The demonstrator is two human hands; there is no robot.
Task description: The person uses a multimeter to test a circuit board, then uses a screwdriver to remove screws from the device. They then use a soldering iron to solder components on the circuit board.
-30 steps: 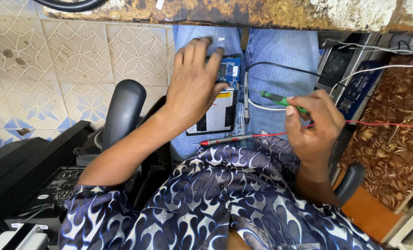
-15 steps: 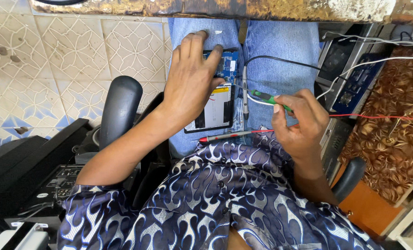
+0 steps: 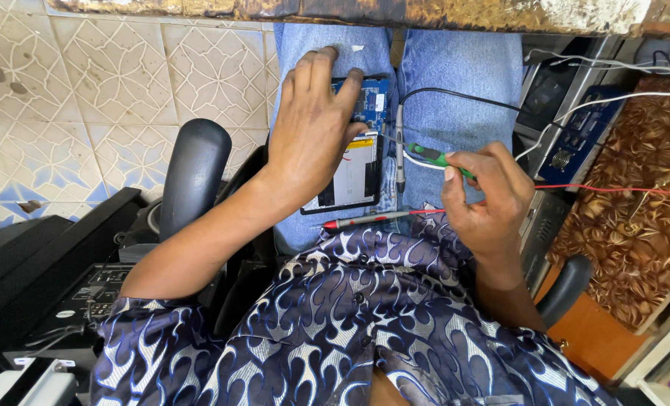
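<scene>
Opened-up phone (image 3: 356, 162) lying flat on the person's lap, on faded blue denim – back cover off, so you get a glossy blue circuit board at the far end and a flat white-and-black battery pack filling the near half. Left hand (image 3: 312, 131) is pressed palm-down over the phone's left side, fingers spread and draped over the top edge, pinning it rather than clenching it. Right hand (image 3: 485, 192) sits just right of the phone, pinching a slim green-handled tool (image 3: 434, 157) between thumb and fingertips; its thin metal tip points toward the board's right edge, though I can't tell if it actually touches. A slender grey probe (image 3: 400, 154) lies along the phone's right side with a black wire curling away from it, and a red pen-shaped probe (image 3: 365, 219) rests just below the phone's near edge – its red lead runs off to the right. Shirt is a silky navy thing with white flame swirls. Left of the phone there's a smooth black padded chair armrest (image 3: 194, 180) over patterned cream floor tiles (image 3: 109, 90).
</scene>
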